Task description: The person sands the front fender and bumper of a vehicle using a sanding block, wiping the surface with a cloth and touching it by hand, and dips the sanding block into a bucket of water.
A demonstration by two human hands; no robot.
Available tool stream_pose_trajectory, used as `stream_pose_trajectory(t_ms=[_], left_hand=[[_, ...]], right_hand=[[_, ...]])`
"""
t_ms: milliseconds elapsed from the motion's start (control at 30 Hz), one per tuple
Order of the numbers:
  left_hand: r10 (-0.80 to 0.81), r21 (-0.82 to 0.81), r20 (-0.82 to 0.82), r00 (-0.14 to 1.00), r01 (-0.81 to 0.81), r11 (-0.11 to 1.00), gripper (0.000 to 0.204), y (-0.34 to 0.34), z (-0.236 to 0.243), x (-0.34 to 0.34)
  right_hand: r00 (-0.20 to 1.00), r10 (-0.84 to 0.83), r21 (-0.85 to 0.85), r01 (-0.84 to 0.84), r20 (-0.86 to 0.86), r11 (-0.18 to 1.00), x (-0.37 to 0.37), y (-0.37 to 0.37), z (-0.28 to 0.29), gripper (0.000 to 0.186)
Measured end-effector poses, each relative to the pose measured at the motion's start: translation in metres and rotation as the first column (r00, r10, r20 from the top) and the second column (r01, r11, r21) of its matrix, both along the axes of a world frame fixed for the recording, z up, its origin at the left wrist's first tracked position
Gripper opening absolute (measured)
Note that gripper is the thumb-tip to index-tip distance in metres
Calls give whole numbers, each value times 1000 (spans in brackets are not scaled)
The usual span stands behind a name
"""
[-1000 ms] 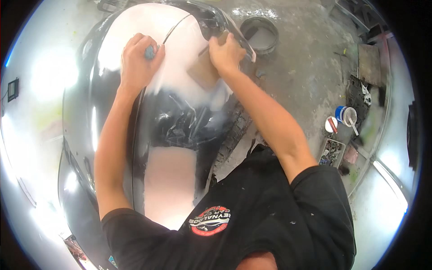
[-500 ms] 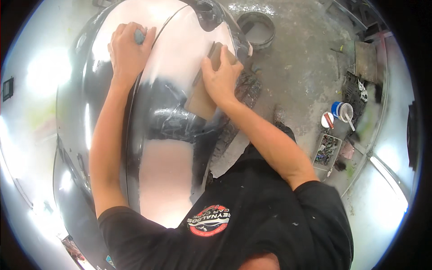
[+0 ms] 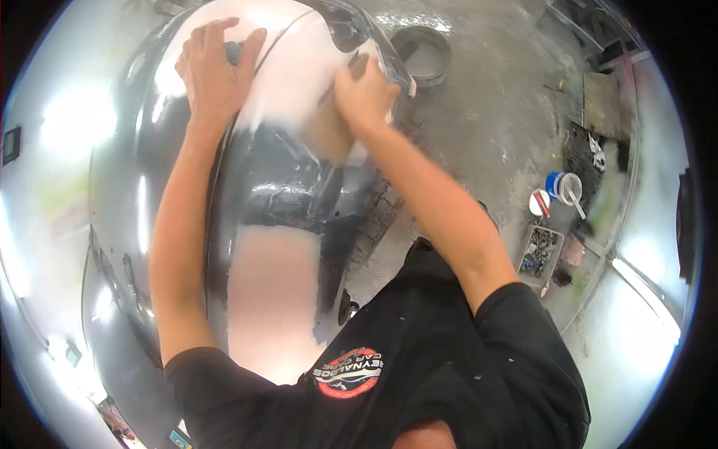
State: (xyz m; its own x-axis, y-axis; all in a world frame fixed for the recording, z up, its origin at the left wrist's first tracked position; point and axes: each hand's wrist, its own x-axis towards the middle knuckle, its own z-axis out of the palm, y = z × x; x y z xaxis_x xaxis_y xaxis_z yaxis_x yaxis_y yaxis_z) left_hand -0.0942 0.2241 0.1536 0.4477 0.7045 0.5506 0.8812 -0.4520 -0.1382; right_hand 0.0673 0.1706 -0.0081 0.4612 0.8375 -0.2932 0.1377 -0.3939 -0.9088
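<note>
My left hand [image 3: 215,78] rests on the car's curved body, its fingers and thumb spread around a small blue-grey lump [image 3: 234,52], mostly hidden. Farther right, my right hand [image 3: 366,97] grips a long, flat brown sanding block [image 3: 329,135] and holds it against the panel. Under the block lie pale pink filler or primer [image 3: 295,67] and the dark paint [image 3: 269,168] beside it. The block and the fingers around it are slightly blurred. Nearer to me, a second pale pink patch [image 3: 273,280] covers part of the same dark panel.
A dark bucket [image 3: 447,63] of greyish liquid stands on the wet concrete floor beyond the car. To the right are a blue can [image 3: 553,185] with a stick, a white lid [image 3: 534,202] carrying a reddish-brown tool, and a grey tray [image 3: 555,258] of small bits.
My right hand has pushed the sanding block farther away along the panel. My left hand has shifted slightly away from me, and its fingers have spread wider.
</note>
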Motion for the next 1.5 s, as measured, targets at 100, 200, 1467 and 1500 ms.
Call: stream_pose_trajectory(t_ms=[100,200,1467,1500], left_hand=[[-84,26,18,996,83,996,44,6,-8,2],[-166,24,38,985,165,986,36,-1,-2,-10],[-210,-614,-680,703,-389,687,101,-139,-38,75],[-212,-613,-682,700,-389,688,101,-148,-33,71]], right_hand=[[981,-29,-267,-24,-193,963,26,74,19,81],[948,43,-78,-72,-315,994,45,82,-2,79],[806,350,186,-297,-477,937,138,-45,-122,84],[831,396,275,-305,-390,912,122,-44,-118,85]])
